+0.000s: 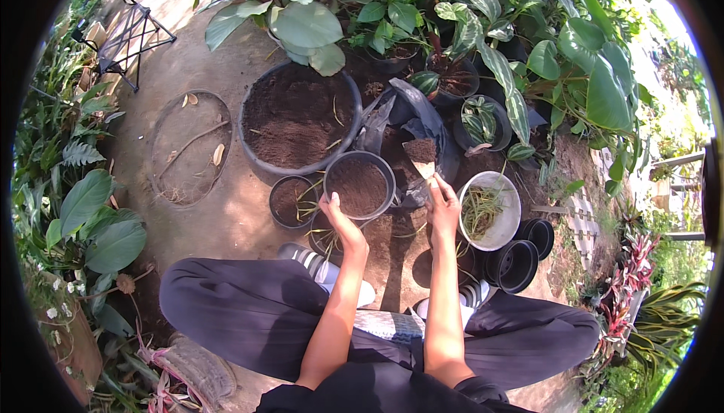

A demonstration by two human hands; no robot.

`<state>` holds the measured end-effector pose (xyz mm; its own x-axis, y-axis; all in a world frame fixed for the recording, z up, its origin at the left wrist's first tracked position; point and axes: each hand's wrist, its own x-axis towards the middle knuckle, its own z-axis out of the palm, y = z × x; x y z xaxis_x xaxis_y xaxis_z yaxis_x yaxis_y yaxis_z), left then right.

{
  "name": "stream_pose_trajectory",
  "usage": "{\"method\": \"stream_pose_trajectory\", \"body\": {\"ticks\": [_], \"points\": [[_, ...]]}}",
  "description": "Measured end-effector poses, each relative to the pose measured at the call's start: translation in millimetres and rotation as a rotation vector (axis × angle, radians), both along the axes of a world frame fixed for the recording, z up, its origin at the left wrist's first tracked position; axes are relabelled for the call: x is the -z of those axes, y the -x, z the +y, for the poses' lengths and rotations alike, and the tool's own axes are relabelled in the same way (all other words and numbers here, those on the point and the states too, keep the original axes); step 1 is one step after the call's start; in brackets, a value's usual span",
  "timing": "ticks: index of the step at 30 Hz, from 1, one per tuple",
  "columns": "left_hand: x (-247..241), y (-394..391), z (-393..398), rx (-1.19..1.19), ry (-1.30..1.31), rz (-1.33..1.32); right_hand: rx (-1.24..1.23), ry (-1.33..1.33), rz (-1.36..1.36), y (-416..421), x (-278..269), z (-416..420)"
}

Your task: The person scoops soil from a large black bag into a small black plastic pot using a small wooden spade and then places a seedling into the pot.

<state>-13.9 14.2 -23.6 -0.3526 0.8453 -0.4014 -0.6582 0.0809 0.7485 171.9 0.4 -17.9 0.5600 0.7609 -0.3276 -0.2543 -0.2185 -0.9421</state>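
Observation:
My left hand (346,223) grips the near rim of a round plastic pot (391,181) filled with dark soil (360,186). In my right hand (444,207) is a hand trowel (425,170), its blade heaped with soil (420,149). The trowel is to the right of the pot, over an opened black plastic bag (425,100) with soil inside. Behind the pot stands a wide dark tub (357,121) of soil. A smaller black pot (275,211) of soil sits left of my left hand. Right of my right hand is a whitish pot (515,209) with grassy plants (481,209).
Black pots (512,266) stand beside my right foot. Potted leafy plants (396,14) crowd the far side, and a small variegated plant (478,120) sits in a pot. A folding stool frame (131,37) is at far left. Striped slides (308,260) are on my feet.

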Motion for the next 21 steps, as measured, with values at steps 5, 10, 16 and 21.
{"method": "stream_pose_trajectory", "body": {"ticks": [5, 10, 16, 21], "points": [[-9, -2, -3, 0.035, 0.094, -0.12, -0.095, 0.004, -0.058, -4, -84, -20], [-16, -3, 1, 0.034, 0.014, -0.138, -0.338, -0.089, -0.286, 2, -117, -25], [-21, -6, 1, 0.004, -0.009, -0.182, -0.449, -0.053, -0.623, 24, -142, -24], [-14, 0, 3, 0.004, -0.042, -0.149, -0.474, -0.023, -0.698, 23, -147, -23]]}}
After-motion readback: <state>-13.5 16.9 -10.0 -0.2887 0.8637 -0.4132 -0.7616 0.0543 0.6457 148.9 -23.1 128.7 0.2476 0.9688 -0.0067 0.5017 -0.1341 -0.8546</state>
